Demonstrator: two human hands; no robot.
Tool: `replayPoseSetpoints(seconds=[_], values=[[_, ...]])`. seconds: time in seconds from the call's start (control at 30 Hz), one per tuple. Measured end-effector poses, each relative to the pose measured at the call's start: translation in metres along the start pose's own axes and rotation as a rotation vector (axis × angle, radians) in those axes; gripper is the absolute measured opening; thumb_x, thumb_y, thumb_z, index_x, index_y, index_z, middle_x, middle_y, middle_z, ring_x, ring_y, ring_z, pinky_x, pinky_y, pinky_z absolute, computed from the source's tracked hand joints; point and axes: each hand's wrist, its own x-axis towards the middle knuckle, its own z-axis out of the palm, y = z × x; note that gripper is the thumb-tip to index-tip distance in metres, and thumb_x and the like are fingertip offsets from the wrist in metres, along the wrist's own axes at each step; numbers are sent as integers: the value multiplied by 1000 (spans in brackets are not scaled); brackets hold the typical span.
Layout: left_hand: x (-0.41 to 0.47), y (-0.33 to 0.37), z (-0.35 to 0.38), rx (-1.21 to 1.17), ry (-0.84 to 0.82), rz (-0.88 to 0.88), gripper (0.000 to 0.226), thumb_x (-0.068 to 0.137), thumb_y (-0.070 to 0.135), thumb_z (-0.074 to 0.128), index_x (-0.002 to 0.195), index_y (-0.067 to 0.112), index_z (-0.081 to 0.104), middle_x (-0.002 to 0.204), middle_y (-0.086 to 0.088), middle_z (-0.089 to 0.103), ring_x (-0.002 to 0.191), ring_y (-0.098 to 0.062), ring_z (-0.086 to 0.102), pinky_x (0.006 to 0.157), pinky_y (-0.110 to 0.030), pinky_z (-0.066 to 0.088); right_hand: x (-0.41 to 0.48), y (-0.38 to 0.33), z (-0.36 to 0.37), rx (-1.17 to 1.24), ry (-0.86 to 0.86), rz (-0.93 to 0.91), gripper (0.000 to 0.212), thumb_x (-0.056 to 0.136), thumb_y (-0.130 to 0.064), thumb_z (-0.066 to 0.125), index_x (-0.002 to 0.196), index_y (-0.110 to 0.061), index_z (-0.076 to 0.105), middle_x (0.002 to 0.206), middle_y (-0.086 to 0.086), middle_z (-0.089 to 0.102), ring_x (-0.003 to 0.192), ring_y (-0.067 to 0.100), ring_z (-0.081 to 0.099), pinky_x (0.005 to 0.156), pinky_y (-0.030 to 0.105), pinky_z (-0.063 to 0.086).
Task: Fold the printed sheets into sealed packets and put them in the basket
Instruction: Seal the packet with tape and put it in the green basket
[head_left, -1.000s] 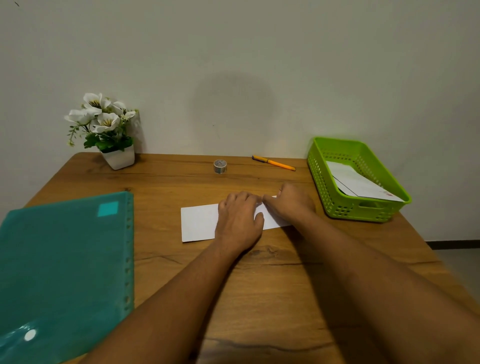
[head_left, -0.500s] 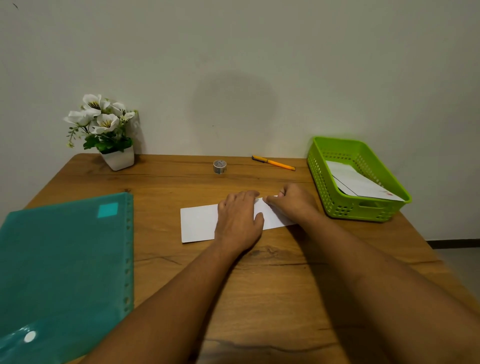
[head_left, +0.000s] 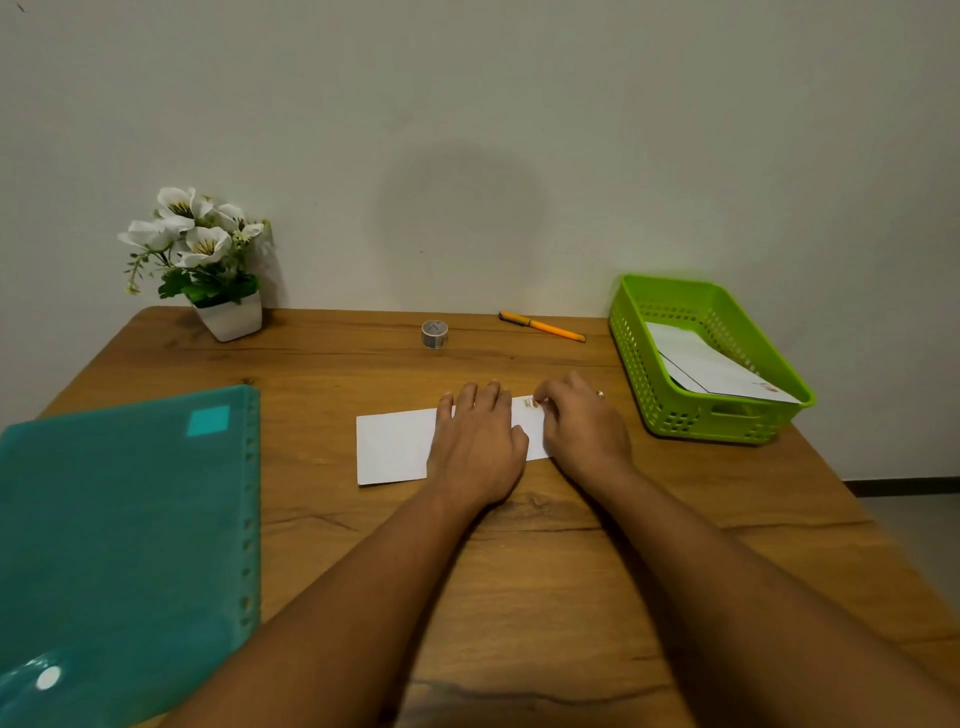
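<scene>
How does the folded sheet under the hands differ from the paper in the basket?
The folded white paper sheet lies flat on the wooden table, pinned by both hands; the white paper packets lean tilted inside the green plastic basket, untouched. The sheet lies crosswise, the packets point away. Both are white with small print.

You face a plain wall (head_left: 467, 104), pale grey-green and matte, with no window or fitting in view. A soft round shadow (head_left: 462, 218) falls on it just above the desk's far edge, and the light is dim and even. The desk (head_left: 545, 571) stands flush against the wall; its top is warm brown wood with dark grain lines and a knot or two, and its far left corner is rounded. Past the desk's right edge you see a strip of grey floor (head_left: 914, 525), with a dark skirting board (head_left: 904, 486) running along the foot of the wall.
</scene>
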Motion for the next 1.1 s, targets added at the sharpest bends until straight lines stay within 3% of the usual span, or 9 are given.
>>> replayPoseSetpoints(seconds=[0.1, 0.2, 0.4, 0.6, 0.8, 0.97, 1.1], values=[[0, 0, 2, 41, -36, 0, 60, 106, 38, 27, 160, 13, 27, 168, -5, 25, 155, -26, 17, 125, -52, 14, -9, 1, 2, -114, -4, -157, 25, 101, -18, 53, 116, -20, 73, 113, -1, 65, 98, 27, 58, 68, 33, 40], [-2, 1, 3, 58, -63, 1, 61, 106, 39, 24, 162, 13, 21, 170, -5, 18, 157, -26, 12, 126, -52, 10, -15, 4, -2, -222, -23, -243, 34, 98, -19, 51, 125, -18, 72, 121, 2, 68, 106, 28, 57, 83, 40, 47], [0, 0, 2, 70, -97, -1, 62, 107, 39, 23, 163, 15, 17, 171, -5, 14, 158, -25, 8, 127, -53, 8, -17, 4, -5, -303, -128, -215, 48, 101, -33, 40, 147, -28, 54, 139, 4, 57, 119, 29, 51, 95, 44, 42], [0, 2, 1, 74, -104, -4, 62, 107, 40, 22, 163, 14, 16, 172, -4, 13, 158, -25, 7, 127, -52, 8, -25, 10, -8, -208, -77, -273, 40, 99, -32, 43, 133, -30, 65, 132, 0, 63, 111, 28, 53, 91, 44, 43], [1, 1, 1, 79, -110, -5, 62, 107, 41, 24, 163, 15, 17, 171, -5, 15, 158, -25, 8, 127, -52, 8, -22, 4, -7, -279, -104, -178, 47, 104, -40, 38, 146, -27, 55, 142, 3, 56, 125, 26, 48, 99, 43, 39], [1, 1, 2, 72, -110, -5, 62, 107, 41, 23, 163, 15, 17, 171, -5, 15, 158, -25, 8, 127, -53, 8, -24, 6, -9, -273, -122, -212, 47, 103, -42, 36, 144, -31, 56, 140, 4, 57, 122, 27, 49, 95, 43, 40], [1, 1, 2, 78, -111, -6, 63, 107, 42, 23, 163, 15, 18, 171, -5, 15, 158, -26, 8, 127, -53, 8, -22, 1, -7, -328, -139, -134, 64, 99, -52, 26, 145, -20, 56, 144, 7, 56, 126, 28, 49, 99, 44, 39]])
